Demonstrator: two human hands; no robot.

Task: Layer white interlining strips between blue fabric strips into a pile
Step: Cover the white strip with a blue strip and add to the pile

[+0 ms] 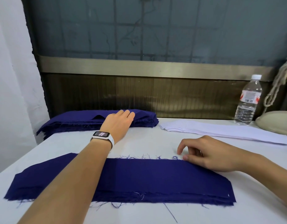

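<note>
Reaching left hand (119, 123) flat on blue stack (71, 120), right hand (209, 154) loosely curled, empty

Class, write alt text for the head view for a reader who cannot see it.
A person's left hand rests on a far stack of blue fabric strips; the right hand touches a nearer blue pile on a white table. White interlining strips and a water bottle are at right.

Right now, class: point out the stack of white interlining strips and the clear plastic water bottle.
Stack of white interlining strips (220, 130): head view, top sheet's middle.
Clear plastic water bottle (250, 96): head view, its label.
</note>
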